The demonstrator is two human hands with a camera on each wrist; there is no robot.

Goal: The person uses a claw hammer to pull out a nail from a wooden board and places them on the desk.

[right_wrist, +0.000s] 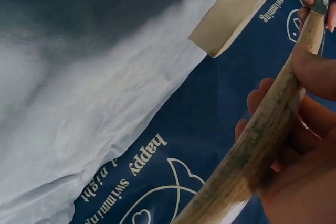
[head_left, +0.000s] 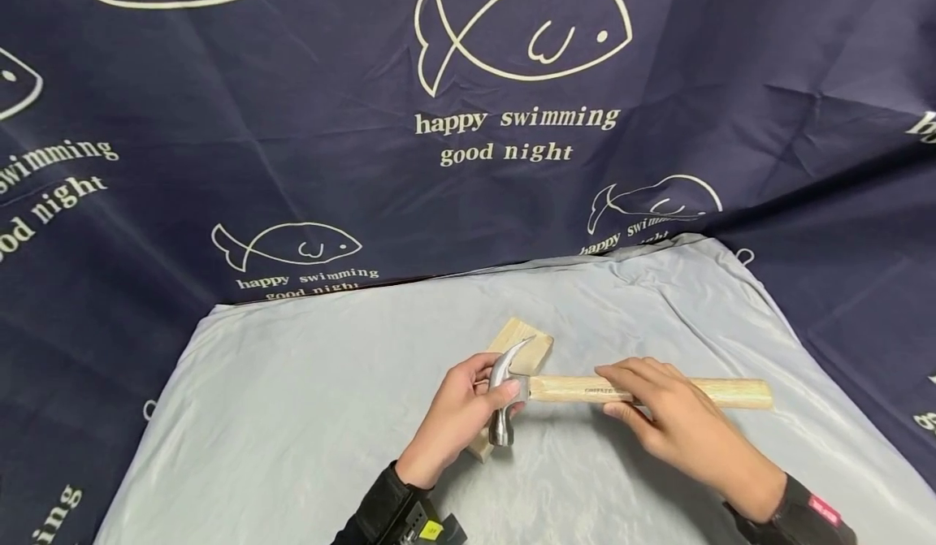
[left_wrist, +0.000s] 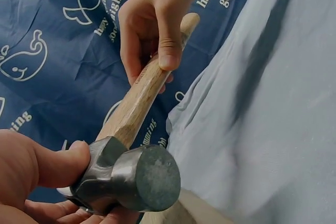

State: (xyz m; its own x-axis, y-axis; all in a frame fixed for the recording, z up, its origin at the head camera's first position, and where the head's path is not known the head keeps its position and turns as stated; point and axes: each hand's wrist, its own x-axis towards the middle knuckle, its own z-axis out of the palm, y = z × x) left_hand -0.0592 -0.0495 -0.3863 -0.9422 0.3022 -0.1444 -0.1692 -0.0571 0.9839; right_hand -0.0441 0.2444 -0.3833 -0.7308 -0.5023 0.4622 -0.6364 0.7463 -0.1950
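A claw hammer lies across the grey cloth, its steel head (head_left: 504,395) over a pale wooden block (head_left: 528,342). My left hand (head_left: 478,395) grips the steel head, thumb on its cheek (left_wrist: 63,163); the round striking face (left_wrist: 149,177) fills the left wrist view. My right hand (head_left: 632,399) is curled round the wooden handle (head_left: 724,393) near its middle, with the butt end sticking out to the right. The right wrist view shows the handle (right_wrist: 262,140) in my fingers (right_wrist: 310,72) and one end of the block (right_wrist: 236,11).
A grey cloth (head_left: 292,415) covers the table, wrinkled towards the back. A dark blue curtain (head_left: 219,147) printed with white fish and lettering hangs behind and round both sides. Black wrist mounts sit on both forearms at the bottom edge.
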